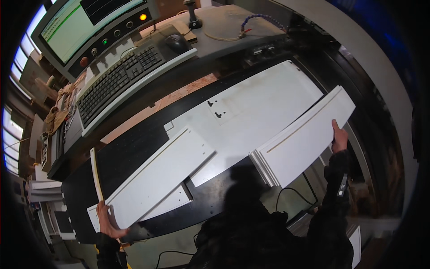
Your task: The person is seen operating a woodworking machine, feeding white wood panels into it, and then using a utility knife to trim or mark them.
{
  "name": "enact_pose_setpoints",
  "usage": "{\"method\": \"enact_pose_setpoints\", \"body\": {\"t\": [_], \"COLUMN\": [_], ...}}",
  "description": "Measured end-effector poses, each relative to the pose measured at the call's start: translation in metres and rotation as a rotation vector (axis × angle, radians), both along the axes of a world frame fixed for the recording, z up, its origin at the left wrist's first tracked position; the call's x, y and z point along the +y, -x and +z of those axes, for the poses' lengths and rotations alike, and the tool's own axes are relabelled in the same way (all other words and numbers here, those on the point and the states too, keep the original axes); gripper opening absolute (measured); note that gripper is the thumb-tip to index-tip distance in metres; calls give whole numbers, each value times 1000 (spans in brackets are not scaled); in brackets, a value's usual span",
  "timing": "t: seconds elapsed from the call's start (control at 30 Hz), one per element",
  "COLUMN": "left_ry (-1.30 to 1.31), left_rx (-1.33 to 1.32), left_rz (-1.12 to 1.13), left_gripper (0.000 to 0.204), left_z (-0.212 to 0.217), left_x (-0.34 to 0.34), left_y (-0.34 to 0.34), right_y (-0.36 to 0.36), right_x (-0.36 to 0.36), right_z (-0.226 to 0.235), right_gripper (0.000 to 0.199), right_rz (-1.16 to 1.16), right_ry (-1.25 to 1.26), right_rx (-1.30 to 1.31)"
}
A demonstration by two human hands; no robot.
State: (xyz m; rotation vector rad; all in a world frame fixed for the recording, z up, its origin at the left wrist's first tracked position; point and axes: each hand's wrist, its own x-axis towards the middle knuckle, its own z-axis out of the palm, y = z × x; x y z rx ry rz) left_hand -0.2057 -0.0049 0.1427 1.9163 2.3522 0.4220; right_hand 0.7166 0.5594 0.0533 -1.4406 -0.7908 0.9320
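Note:
My left hand [109, 223] is closed around the lower left end of a long white board [161, 172], thumb on the near side and fingers on the far side. This board lies aslant over another white panel [169, 202] and the corner of a large white panel [264, 101] with dark holes. On the right, my right hand [340, 138] grips the near edge of a small stack of white boards [304, 136], its thumb on top and its other fingers partly hidden. That stack is tilted, and a groove runs along its top board. Both forearms wear dark sleeves.
Under the panels is a black worktable [130, 163]; a narrow pale strip [96, 175] lies at its left. Beyond stand a keyboard [121, 83], a mouse [176, 44], a control monitor [80, 29] and a handheld scanner [192, 15]. A dark cable [291, 190] hangs near my right arm.

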Motion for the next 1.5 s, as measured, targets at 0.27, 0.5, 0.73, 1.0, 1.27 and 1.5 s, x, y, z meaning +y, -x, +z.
{"method": "enact_pose_setpoints", "body": {"t": [0.27,0.5,0.73,1.0,1.27,1.5], "left_ry": [475,290,247,330,225,302], "left_rx": [-84,-27,-363,16,73,42], "left_rz": [114,-192,-781,-799,-557,-408], "left_gripper": [151,106,59,90,116,107], "left_z": [11,117,34,-82,-93,-85], "left_x": [40,194,469,608,715,750], "left_y": [17,-116,-307,-421,-499,-567], "right_y": [-34,-37,-19,41,81,139], "right_x": [-8,-41,53,284,391,424], "right_z": [8,53,108,76,-8,-48], "right_gripper": [28,20,17,16,31,30], "right_rz": [-94,-162,46,107,283,41], "right_ry": [61,124,-23,66,-182,127], "right_rx": [178,153,283,474,-336,248]}}
